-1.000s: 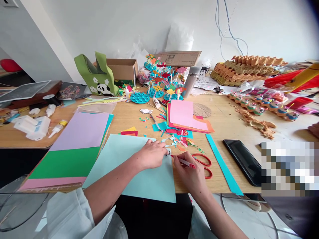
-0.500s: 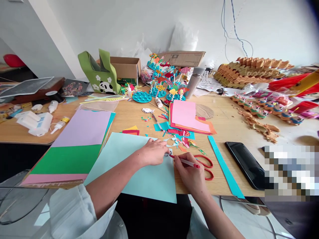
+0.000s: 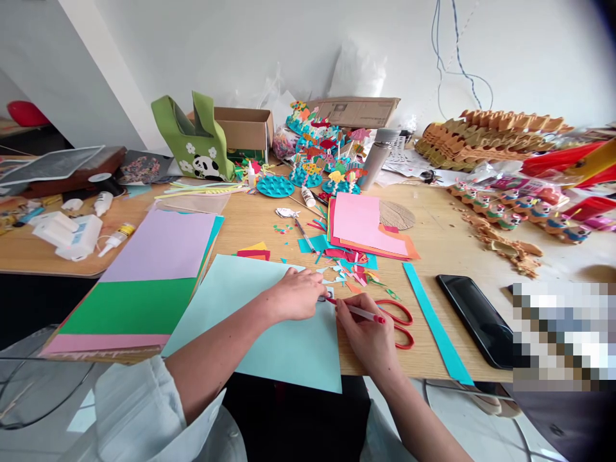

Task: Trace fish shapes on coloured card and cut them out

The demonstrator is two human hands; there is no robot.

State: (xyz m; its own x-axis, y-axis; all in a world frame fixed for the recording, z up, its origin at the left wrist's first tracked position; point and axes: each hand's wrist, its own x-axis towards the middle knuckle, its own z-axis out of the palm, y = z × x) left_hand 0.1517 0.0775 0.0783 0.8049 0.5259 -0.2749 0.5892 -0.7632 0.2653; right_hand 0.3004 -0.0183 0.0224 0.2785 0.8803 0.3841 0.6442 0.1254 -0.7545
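My right hand [image 3: 368, 330] grips a pen with red ends and a clear barrel [image 3: 364, 313], its tip at the upper right edge of a large light-blue sheet [image 3: 289, 353]. There a small greyish piece with a dark outline [image 3: 330, 293] lies under the fingertips of my left hand [image 3: 297, 294]. That hand rests on the sheet with fingers stretched out, pressing the piece down. Red-handled scissors [image 3: 404, 337] lie just beyond my right hand, their blades partly hidden. Coloured paper scraps [image 3: 353, 276] are scattered above both hands.
Left of the sheet lies a stack of coloured paper [image 3: 129, 308]. To the right are a turquoise strip [image 3: 436, 321] and a black phone [image 3: 474, 321]. Pink and orange sheets [image 3: 360, 221], a flask [image 3: 378, 160], a green panda bag [image 3: 202, 147] and paper-fish crafts [image 3: 312, 167] stand farther back.
The camera view has shifted very slightly. Both hands keep nearly the same place, with the pen tip still beside my left fingertips.
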